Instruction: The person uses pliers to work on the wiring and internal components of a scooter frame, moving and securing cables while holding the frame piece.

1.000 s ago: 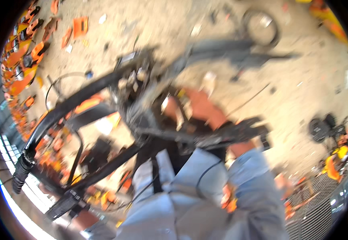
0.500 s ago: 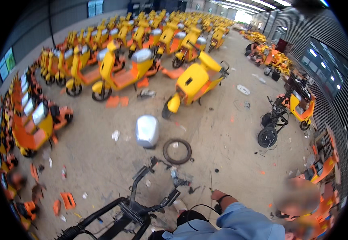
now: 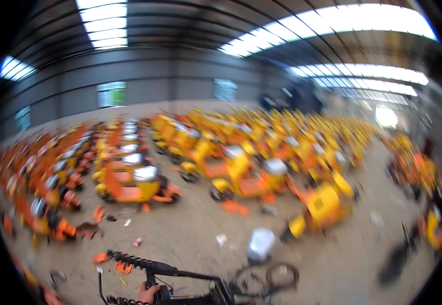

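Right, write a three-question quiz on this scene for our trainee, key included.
1. True or false: the black tire lies on the floor, nearer the camera than the silver shell.
2. The scooters standing in rows are mainly: A) blue and white; B) yellow and orange; C) green and black.
3. Fill in: at the picture's lower edge, a bare hand touches a black ____, with a coil spring at its left end.

Key: 1. True. 2. B. 3. Scooter frame.
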